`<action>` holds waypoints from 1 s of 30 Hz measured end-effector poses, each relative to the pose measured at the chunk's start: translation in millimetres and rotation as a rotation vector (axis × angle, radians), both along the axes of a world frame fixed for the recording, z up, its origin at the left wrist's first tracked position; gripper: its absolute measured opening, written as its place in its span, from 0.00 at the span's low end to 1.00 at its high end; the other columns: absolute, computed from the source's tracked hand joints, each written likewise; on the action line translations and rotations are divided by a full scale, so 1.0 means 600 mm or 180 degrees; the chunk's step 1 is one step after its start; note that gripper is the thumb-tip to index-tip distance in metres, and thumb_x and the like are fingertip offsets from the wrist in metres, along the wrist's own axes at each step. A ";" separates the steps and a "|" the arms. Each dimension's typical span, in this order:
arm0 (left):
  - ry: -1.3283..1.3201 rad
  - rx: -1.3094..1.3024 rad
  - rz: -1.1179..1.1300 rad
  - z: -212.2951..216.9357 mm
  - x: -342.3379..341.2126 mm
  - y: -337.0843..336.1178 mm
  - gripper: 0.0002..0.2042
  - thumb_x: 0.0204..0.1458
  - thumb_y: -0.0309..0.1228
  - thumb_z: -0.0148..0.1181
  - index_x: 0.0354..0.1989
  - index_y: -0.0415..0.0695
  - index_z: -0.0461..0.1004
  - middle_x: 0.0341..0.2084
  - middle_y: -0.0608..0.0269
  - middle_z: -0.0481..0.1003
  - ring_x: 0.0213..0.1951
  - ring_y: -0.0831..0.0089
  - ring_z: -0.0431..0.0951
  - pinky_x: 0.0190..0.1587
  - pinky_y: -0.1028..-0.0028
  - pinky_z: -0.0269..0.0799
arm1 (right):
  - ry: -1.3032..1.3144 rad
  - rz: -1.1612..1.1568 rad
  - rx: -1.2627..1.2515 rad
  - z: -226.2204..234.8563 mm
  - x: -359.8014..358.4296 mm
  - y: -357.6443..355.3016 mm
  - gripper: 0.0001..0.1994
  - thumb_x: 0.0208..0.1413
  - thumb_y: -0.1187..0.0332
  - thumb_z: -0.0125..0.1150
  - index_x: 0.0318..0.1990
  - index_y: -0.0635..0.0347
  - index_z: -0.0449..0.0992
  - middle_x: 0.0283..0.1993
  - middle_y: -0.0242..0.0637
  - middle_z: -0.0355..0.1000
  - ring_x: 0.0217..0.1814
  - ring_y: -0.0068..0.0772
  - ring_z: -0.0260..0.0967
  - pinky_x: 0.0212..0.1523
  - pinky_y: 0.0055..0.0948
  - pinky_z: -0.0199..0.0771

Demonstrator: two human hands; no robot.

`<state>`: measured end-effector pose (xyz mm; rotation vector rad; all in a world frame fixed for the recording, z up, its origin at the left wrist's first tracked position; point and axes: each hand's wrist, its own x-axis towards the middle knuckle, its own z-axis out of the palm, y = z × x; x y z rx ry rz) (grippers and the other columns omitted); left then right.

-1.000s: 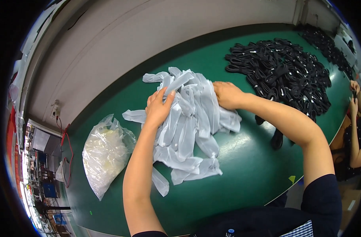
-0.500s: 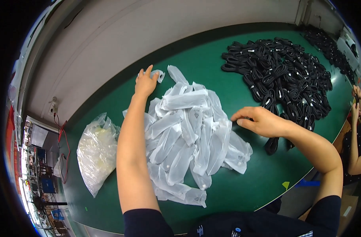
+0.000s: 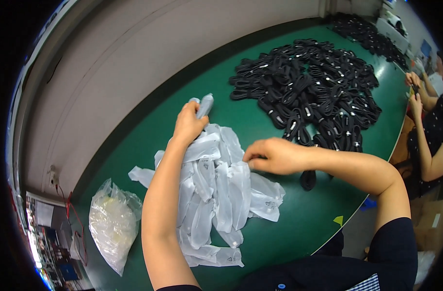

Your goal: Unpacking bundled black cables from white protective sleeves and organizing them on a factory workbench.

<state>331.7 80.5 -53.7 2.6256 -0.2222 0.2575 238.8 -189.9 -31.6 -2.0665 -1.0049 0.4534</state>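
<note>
A heap of frosted white plastic sleeves (image 3: 199,225) lies on the green table in front of me. At its far end my left hand (image 3: 188,123) is closed round a rolled plastic sleeve (image 3: 205,105), whose end sticks up past the fingers. My right hand (image 3: 277,156) is at the heap's right side, fingers curled and fingertips against the edge of a sleeve. What those fingertips grip, if anything, is hidden. My left forearm covers the heap's left part, and one sleeve (image 3: 142,175) pokes out beyond it.
A clear plastic bag with pale contents (image 3: 114,228) stands left of my forearm. Many coiled black cables (image 3: 308,82) are piled at the far right, with another dark pile (image 3: 369,39) beyond. A person (image 3: 427,131) works at the table's right edge. A wall (image 3: 149,53) borders the far side.
My left hand has drawn nearer and closed round a sleeve; before, its fingers were spread. My right hand's fingers have curled in at the heap. The whole view has shifted.
</note>
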 end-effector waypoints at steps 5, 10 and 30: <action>-0.1062 -0.0741 -0.0238 0.103 -0.071 -0.069 0.15 0.45 0.28 0.62 0.41 0.38 0.70 0.36 0.51 0.72 0.38 0.56 0.74 0.43 0.68 0.69 | -0.1336 -0.0254 -0.0160 0.005 -0.061 -0.100 0.15 0.54 0.63 0.56 0.47 0.60 0.73 0.48 0.43 0.71 0.53 0.44 0.66 0.55 0.38 0.65; -0.0771 0.0677 -0.1212 0.130 -0.269 -0.080 0.22 0.38 0.22 0.65 0.46 0.39 0.70 0.47 0.54 0.71 0.50 0.52 0.70 0.51 0.61 0.67 | -0.2100 0.0157 -0.0523 -0.021 -0.140 -0.153 0.26 0.54 0.54 0.56 0.59 0.48 0.65 0.64 0.44 0.57 0.69 0.48 0.49 0.67 0.56 0.44; 0.0234 0.0738 0.0010 0.082 -0.293 -0.136 0.16 0.52 0.40 0.55 0.42 0.41 0.76 0.33 0.51 0.76 0.38 0.54 0.77 0.43 0.62 0.70 | -0.2840 -0.0604 -0.1144 -0.086 0.015 -0.178 0.20 0.54 0.66 0.55 0.55 0.56 0.67 0.62 0.40 0.61 0.69 0.43 0.50 0.68 0.47 0.45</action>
